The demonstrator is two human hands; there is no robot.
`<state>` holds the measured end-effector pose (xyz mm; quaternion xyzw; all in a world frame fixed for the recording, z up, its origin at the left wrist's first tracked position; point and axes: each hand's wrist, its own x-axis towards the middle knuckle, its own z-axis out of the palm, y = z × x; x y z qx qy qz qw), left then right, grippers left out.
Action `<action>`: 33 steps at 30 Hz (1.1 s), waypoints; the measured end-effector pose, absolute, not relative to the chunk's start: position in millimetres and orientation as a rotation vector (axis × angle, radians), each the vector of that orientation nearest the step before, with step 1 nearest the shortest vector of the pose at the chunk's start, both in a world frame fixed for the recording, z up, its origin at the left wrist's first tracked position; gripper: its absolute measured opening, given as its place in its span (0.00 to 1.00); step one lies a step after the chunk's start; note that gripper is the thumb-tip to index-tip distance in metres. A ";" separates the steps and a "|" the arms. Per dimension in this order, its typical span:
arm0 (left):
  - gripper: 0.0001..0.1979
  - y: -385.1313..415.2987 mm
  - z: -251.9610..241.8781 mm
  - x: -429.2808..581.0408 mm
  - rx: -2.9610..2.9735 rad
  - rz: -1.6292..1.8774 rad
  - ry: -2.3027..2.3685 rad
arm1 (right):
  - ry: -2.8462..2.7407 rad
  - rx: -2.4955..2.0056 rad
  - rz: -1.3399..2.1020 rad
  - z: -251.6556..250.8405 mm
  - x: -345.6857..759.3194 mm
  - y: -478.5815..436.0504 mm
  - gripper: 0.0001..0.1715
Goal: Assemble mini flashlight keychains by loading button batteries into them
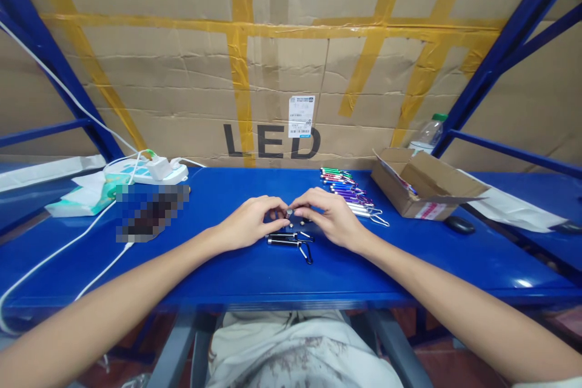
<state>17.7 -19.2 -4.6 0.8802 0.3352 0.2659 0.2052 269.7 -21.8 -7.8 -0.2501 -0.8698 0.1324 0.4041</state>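
Note:
My left hand and my right hand meet above the middle of the blue table, fingers pinched together. Between their fingertips is a small round silver piece, too small to name surely. A couple of tiny silver pieces lie on the table just below the fingers. Closer to me rest two black keychain flashlights, side by side, each with a black carabiner clip. Beyond my right hand lies a row of similar keychain flashlights in green, red, blue, purple and silver, partly covered by that hand.
An open cardboard box stands at the right, with a black computer mouse before it and a plastic bottle behind. Left are a power strip, a tissue pack, a blurred-out item and white cables.

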 end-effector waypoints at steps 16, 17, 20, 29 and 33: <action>0.09 -22.5 -2.2 19.8 2.481 0.712 0.927 | -2.116 -0.715 0.621 -9.3 265.7 -22.7 0.06; 0.09 -22.9 -2.2 19.8 2.492 0.709 0.928 | -2.106 -0.718 0.639 -9.2 265.4 -22.7 0.06; 0.09 -24.2 -2.4 19.8 2.534 0.710 0.929 | -2.080 -0.717 0.679 -9.1 264.5 -23.0 0.08; 0.07 -26.4 -3.7 18.8 2.689 0.679 0.935 | -2.026 -0.704 0.808 -9.2 262.8 -22.4 0.14; 0.08 -27.1 -2.9 19.0 2.722 0.675 0.916 | -1.976 -0.731 0.883 -9.3 262.2 -22.5 0.15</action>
